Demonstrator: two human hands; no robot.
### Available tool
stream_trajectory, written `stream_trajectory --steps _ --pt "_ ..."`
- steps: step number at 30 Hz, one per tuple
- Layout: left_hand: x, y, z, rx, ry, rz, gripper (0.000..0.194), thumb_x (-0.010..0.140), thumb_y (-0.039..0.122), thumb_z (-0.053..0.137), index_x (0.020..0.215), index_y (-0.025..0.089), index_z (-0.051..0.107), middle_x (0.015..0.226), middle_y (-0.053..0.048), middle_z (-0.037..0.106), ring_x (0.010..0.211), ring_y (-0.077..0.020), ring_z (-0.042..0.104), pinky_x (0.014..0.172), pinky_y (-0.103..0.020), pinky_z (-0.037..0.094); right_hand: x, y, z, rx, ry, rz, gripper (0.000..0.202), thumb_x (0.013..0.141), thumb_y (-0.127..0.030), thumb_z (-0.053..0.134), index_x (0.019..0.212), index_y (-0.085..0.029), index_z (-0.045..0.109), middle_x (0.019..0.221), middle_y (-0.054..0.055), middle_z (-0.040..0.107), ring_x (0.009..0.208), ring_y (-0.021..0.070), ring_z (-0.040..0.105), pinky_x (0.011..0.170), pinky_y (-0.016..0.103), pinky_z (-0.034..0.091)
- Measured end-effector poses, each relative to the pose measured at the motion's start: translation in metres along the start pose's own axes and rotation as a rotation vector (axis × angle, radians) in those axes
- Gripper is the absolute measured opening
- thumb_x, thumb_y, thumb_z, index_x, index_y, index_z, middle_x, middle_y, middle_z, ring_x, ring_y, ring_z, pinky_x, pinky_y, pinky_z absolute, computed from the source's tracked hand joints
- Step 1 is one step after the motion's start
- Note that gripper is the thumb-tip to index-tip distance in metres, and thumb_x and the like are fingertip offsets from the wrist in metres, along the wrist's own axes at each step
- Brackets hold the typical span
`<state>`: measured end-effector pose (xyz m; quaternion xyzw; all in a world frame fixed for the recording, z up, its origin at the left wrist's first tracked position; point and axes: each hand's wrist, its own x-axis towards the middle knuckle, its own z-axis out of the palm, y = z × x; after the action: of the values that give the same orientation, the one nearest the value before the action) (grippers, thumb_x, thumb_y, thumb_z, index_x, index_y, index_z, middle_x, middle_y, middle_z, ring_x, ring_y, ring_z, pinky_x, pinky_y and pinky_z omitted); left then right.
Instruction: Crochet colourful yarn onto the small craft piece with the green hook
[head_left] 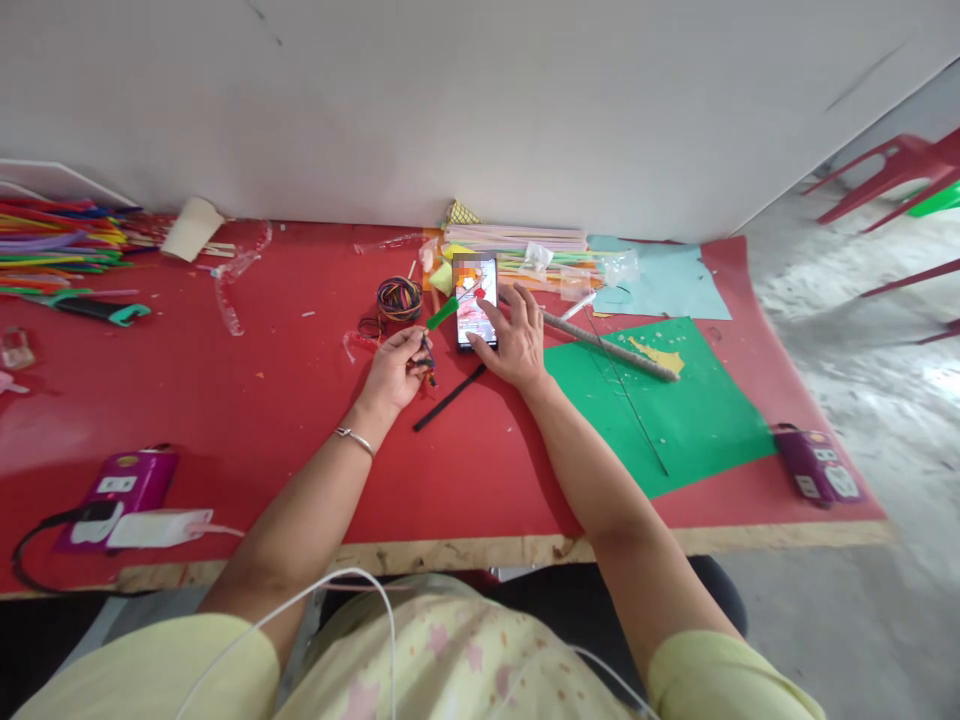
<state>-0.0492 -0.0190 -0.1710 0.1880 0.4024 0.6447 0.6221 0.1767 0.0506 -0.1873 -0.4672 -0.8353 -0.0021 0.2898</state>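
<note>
My left hand (397, 368) pinches a small green piece (442, 314) with dark, multicoloured cord hanging below the fingers. My right hand (517, 338) has its fingers spread over the right side of a phone (471, 335), whose screen is lit; the thumb and a finger are at the screen. A coil of multicoloured cord (399, 299) lies just beyond my left hand. Between the hands, a black strip (448, 398) rests on the red table. A grey fuzzy rod (622, 350) runs rightward from beside my right hand.
Green paper (660, 420) and light blue paper (675, 280) lie at the right. Behind the phone are pale sticks (517, 238) and plastic bags. Coloured stems (60, 240) and green-handled pliers (90, 307) lie left. Purple power blocks (131, 480) (817, 465) sit near both front corners.
</note>
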Motion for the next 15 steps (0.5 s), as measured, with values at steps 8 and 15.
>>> stream_trajectory --steps 8,15 --pt "-0.0001 0.0002 0.0002 -0.018 0.001 -0.003 0.018 0.079 0.018 0.092 0.084 0.015 0.075 0.073 0.0 0.066 0.053 -0.0025 0.046 0.045 -0.013 0.027 0.0019 -0.0033 -0.002 0.005 -0.014 0.01 0.07 0.102 -0.073 0.053 0.157 -0.03 0.063 0.177 0.013 0.043 0.169 0.0456 0.028 0.132 0.069 0.031" --pt "-0.0017 0.0018 0.0024 -0.002 0.013 -0.006 0.02 0.079 0.018 0.093 0.083 0.015 0.073 0.072 0.0 0.066 0.052 -0.0027 0.045 0.044 -0.013 0.027 0.0003 -0.0016 -0.0018 0.014 0.012 0.011 0.073 0.103 -0.073 0.05 0.158 -0.027 0.061 0.175 0.015 0.045 0.168 0.0439 0.029 0.134 0.064 0.032"
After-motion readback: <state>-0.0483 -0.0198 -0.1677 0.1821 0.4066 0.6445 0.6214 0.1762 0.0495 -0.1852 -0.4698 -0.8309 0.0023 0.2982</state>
